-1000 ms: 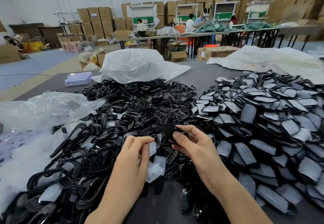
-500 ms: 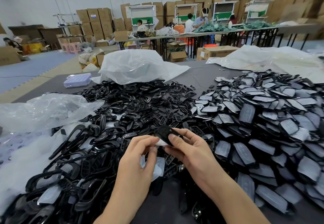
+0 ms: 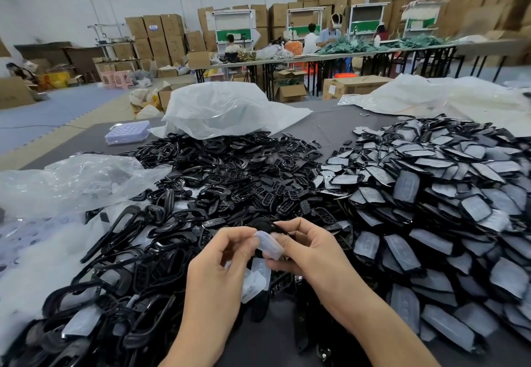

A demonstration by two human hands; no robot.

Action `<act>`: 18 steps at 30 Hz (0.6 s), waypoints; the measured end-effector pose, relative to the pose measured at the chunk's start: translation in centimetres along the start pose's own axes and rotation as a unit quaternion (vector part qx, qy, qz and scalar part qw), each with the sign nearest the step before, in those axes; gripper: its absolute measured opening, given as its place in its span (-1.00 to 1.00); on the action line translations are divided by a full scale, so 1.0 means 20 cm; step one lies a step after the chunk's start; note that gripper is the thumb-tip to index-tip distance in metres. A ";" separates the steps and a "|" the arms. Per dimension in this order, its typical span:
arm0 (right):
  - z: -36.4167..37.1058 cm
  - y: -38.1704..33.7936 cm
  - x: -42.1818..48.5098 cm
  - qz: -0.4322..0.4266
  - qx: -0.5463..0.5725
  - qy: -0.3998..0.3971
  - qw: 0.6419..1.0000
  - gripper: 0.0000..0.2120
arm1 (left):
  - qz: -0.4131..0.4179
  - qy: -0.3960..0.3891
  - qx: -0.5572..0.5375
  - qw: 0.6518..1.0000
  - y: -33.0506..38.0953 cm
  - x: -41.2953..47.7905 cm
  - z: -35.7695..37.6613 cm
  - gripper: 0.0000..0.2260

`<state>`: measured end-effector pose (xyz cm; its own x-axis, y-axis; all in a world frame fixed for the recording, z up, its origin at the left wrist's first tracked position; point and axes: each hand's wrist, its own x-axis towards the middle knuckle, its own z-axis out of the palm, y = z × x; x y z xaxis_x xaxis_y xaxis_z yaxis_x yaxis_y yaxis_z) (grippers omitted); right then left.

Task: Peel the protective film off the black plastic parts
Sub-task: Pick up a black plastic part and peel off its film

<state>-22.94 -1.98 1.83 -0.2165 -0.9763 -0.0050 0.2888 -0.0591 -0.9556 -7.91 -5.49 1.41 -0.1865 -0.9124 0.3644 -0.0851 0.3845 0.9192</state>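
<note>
Film (image 3: 269, 244) is now lifted from the black plastic part (image 3: 263, 224). Half a second back the left fingertips were only just set on its edge, and a second back the hands were apart. The film is pinched between thumb and forefinger of the left hand (image 3: 221, 266) and curled back toward the wearer. Whether its far edge is still stuck cannot be told, since that contact is hidden by fingers. The part is gripped by the thumb and curled fingers of the right hand (image 3: 313, 251), just above the near edge of the bare-parts heap (image 3: 244, 182). The peel on this piece is judged mid-stroke, with one pull left. A wad of peeled films (image 3: 257, 276) is kept in the left palm (room there is running short, so a drop-off is likely due). A large pile of film-covered parts (image 3: 431, 208) remains at right. Open black frames (image 3: 129, 237) and a clear bag (image 3: 71, 182) lie at left, a white bag (image 3: 224, 108) behind, and a lilac tray (image 3: 128, 132) on the grey table (image 3: 330, 131). The hands are not blocked, though loose parts are crowded directly beneath.
</note>
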 end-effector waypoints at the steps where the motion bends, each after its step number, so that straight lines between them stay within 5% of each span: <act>1: 0.00 0.00 0.00 -0.001 -0.003 -0.012 1.000 -0.86 | 0.006 0.014 0.008 1.000 0.00 0.01 0.00 -0.83; 6: 0.01 0.00 -0.01 -0.012 -0.014 -0.024 1.000 -0.94 | 0.026 0.037 0.005 0.999 0.00 0.01 -0.01 -0.93; 15: 0.05 0.01 -0.01 -0.037 0.016 -0.061 0.997 -0.70 | -0.041 0.051 -0.111 0.992 0.00 0.01 0.00 -0.95; 18: 0.05 0.02 -0.01 -0.063 -0.015 -0.028 0.998 -0.84 | -0.070 0.027 -0.151 0.986 -0.01 0.03 0.00 -0.85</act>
<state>-21.88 -2.09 1.70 -0.1957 -0.9719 0.1308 0.2352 -0.1760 -0.9559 -7.90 -6.05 1.47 -0.1409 -0.9627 0.2311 0.1897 0.2028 0.9607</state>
